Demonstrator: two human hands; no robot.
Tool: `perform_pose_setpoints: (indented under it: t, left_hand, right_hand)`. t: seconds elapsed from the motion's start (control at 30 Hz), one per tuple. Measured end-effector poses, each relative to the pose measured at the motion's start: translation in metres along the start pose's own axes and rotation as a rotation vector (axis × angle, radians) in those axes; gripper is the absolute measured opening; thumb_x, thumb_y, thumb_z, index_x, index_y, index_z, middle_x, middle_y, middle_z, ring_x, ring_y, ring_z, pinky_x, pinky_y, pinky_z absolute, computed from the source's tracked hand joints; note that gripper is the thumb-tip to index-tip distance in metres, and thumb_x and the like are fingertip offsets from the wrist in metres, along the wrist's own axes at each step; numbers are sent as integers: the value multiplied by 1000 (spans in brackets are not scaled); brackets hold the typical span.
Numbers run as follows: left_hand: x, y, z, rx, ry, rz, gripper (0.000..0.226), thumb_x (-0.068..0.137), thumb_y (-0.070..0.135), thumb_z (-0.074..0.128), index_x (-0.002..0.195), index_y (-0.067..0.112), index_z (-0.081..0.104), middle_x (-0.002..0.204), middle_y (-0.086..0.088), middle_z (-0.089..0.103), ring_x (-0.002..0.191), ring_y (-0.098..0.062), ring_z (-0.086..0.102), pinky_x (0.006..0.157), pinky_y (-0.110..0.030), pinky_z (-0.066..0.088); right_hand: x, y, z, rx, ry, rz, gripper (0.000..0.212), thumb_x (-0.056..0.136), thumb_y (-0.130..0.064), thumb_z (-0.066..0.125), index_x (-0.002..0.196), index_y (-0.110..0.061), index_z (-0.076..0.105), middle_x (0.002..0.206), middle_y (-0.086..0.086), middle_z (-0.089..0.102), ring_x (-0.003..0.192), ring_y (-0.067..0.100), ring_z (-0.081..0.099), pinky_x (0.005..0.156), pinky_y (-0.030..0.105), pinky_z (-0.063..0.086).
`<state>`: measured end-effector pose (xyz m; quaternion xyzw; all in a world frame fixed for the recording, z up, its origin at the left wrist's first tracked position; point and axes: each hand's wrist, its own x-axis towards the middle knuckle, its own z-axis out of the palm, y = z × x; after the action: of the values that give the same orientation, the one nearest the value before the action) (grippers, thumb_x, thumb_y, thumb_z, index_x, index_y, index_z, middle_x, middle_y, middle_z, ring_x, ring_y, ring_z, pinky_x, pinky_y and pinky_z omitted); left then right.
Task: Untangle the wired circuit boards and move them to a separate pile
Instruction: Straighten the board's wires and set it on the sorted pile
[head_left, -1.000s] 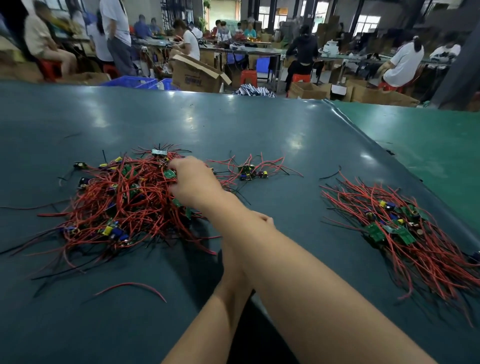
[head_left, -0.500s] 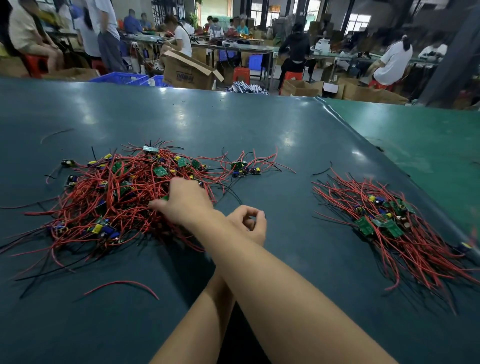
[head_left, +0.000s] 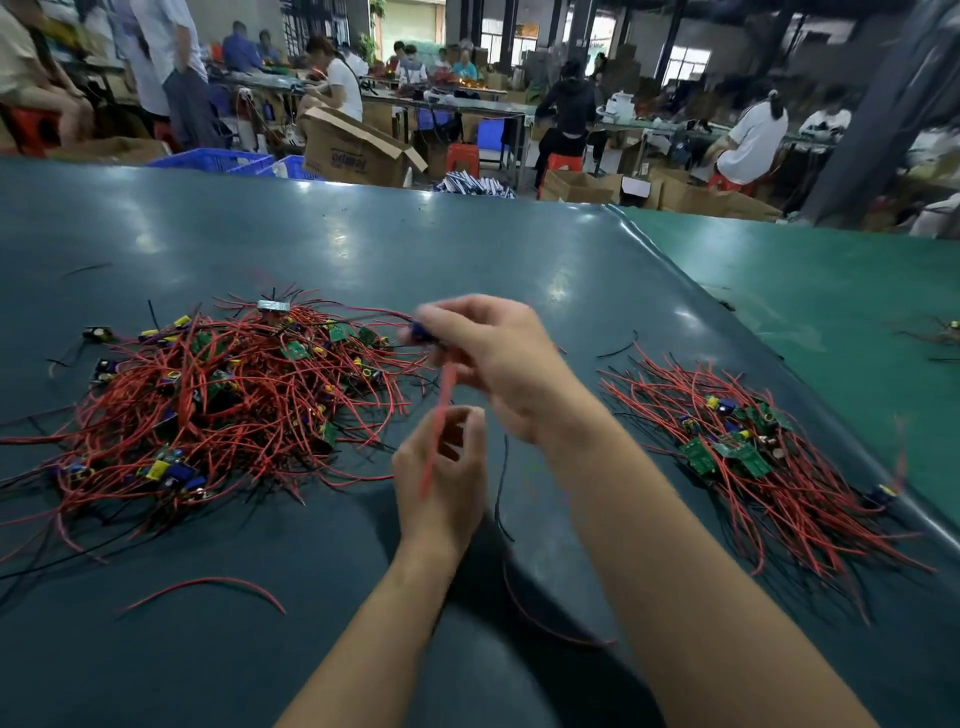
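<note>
Above a dark surface (head_left: 467, 249), the right hand (head_left: 498, 358) grips a wired circuit board (head_left: 418, 332) while the left hand (head_left: 441, 467) pinches its red wire (head_left: 436, 431), between the tangled heap (head_left: 218, 405) and the sorted pile (head_left: 753, 457).

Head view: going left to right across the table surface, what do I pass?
Tangled pile of red-wired boards → left hand pinching a red wire, right hand just above it holding a board → sorted pile → green mat.
</note>
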<state>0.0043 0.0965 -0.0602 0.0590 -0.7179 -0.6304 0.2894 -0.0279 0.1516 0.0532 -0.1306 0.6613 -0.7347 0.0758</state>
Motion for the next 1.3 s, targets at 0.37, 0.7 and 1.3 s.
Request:
perform_pose_setpoints:
  t: [0.37,0.7,1.3]
  left_hand:
    - [0,3,1,-151,-208,-60,16,91,20,70,77,27,76,79,5,76,75,-27,69,66,-38,51]
    - [4,-1,-2,-124,-92,-113,19,93,26,65,79,18,75,52,13,61,49,-1,53,55,-19,41]
    - [2,7,-2,-289,-333,-263,22,97,26,59,99,7,70,85,-6,75,78,-26,72,70,-40,60]
  right_hand:
    - [-54,77,-75,341,184,210,25,67,-15,76,88,-5,69,74,7,70,50,12,60,47,17,49]
    - [-56,85,-70,282,117,75,31,70,-2,73,100,-7,72,96,13,75,79,21,72,70,25,58]
    - [-63,81,-64,131,147,8,17,92,-6,63,100,-13,77,89,12,75,73,23,71,51,29,56]
